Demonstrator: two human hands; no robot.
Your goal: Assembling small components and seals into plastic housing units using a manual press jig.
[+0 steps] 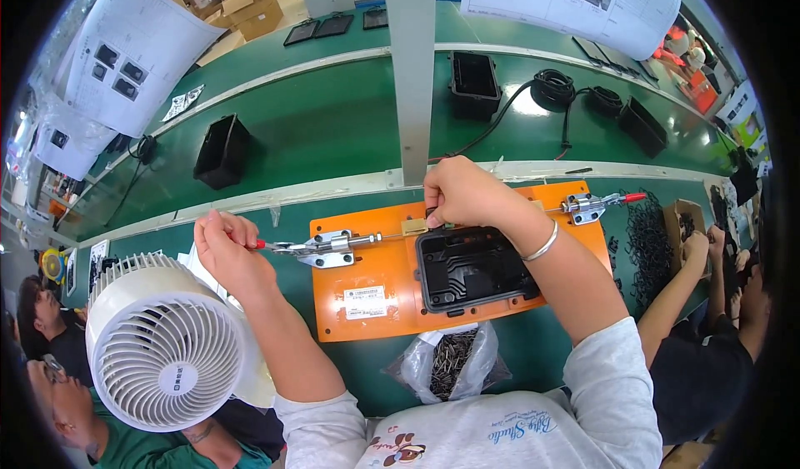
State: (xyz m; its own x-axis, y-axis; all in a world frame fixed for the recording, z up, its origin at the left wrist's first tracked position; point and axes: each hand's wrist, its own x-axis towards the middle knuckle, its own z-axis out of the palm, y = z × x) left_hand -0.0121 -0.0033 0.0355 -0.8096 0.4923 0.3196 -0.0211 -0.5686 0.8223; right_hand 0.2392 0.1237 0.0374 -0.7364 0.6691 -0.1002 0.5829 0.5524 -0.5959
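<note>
At the orange jig plate (367, 281), the left hand (229, 248) is gripping the left toggle clamp's (321, 248) red-tipped handle; the right hand (462, 192) is pinching something small at the far edge of the black plastic housing (471, 267), seated right of centre. Clamping likely comes next, needing the housing steady.

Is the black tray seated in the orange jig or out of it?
In. The black tray lies flat on the orange jig, the right hand at its top edge.

The person wears a white short-sleeved top (500, 436) with a small cartoon print and cursive lettering across the chest. A thin silver bangle (542, 244) circles the right wrist. Both forearms and both hands are bare.
</note>
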